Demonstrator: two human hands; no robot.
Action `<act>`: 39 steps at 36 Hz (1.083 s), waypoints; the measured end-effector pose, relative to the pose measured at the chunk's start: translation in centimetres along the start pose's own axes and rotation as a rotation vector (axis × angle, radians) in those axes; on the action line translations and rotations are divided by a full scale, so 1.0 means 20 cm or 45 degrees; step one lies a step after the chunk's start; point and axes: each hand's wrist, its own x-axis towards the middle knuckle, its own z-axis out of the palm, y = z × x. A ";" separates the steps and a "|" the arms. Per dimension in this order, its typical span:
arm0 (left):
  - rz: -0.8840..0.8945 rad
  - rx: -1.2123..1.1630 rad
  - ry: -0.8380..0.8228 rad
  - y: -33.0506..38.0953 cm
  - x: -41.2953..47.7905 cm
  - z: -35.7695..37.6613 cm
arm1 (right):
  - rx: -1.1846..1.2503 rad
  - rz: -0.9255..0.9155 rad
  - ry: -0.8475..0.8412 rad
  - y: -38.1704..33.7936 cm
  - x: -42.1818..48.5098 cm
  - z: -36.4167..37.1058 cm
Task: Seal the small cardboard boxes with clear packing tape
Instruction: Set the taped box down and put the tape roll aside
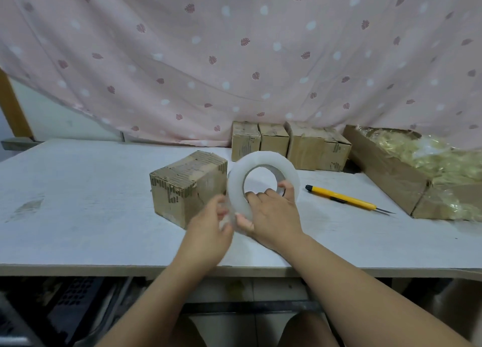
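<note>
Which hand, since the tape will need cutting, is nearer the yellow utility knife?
Right. The right hand grips the tape roll just left of the utility knife; the left hand is farther off, at the roll's opposite edge, near the small box.

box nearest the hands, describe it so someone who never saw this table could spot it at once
On the white table, a row of boxes lines the back under the pink curtain. This box stands in front of them, just left of the tape roll. Unlike them it stands alone, its top edges torn to bare ribbing.
</note>
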 end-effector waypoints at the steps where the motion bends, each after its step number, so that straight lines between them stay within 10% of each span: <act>1: -0.027 0.080 -0.080 -0.02 0.00 0.03 | 0.017 0.031 0.008 0.00 0.00 0.00; 5: -0.014 0.130 -0.036 -0.01 0.03 0.09 | 0.184 0.192 0.071 0.03 0.00 0.02; 14: -0.305 -0.800 0.106 0.03 0.18 0.13 | 0.218 0.166 0.167 0.07 -0.03 0.04; 39: -0.301 -0.316 0.121 0.05 0.18 0.19 | 0.184 0.353 0.302 0.04 -0.05 0.05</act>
